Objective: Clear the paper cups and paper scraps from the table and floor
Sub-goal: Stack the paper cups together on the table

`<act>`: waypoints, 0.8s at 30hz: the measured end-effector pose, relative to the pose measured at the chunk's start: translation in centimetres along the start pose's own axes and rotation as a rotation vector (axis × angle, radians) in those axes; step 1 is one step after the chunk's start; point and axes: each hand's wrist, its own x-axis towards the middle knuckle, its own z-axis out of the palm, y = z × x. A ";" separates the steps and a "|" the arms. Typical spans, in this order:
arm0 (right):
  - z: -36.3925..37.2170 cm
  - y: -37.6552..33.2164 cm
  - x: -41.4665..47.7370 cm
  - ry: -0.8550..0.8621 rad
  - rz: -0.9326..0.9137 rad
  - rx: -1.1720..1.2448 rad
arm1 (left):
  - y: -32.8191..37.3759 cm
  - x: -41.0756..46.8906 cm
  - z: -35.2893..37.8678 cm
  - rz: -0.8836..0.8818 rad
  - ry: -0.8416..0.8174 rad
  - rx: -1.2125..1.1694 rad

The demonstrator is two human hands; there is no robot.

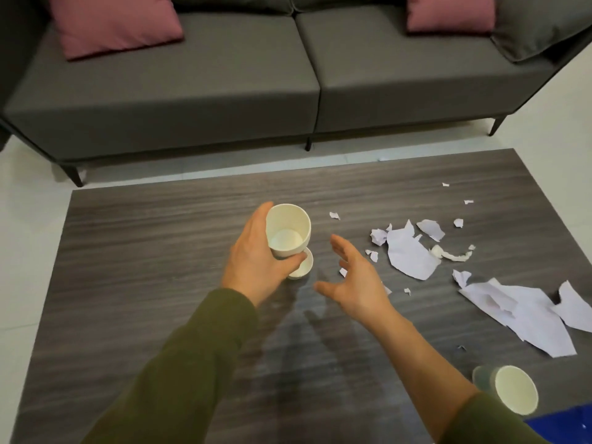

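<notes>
My left hand (256, 267) grips a white paper cup (288, 230) tilted with its mouth toward me, above the middle of the dark wood table (144, 251). Just under that cup, a second white cup (302, 267) shows partly by my fingers. To the right hovers my right hand (355, 280), fingers spread and holding nothing. Torn white paper scraps (410, 254) litter the table's right side, with larger torn sheets (525, 315) near the right edge. Another paper cup (512, 392) lies on its side at the near right, close to my right sleeve.
A grey sofa (224, 91) with two pink cushions (112, 24) stands beyond the table. Pale floor tiles (28, 219) run along the left. A small scrap (81, 174) lies by the sofa's left leg. Something blue (563, 424) sits at the bottom right corner.
</notes>
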 end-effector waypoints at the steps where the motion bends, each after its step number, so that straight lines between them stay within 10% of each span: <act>1: 0.4 0.7 0.1 -0.006 0.017 -0.003 | -0.5 0.0 0.5 -0.010 0.000 -0.003; 24: 5.9 6.4 6.2 -0.130 0.004 0.090 | -7.6 0.7 8.2 -0.129 -0.251 0.152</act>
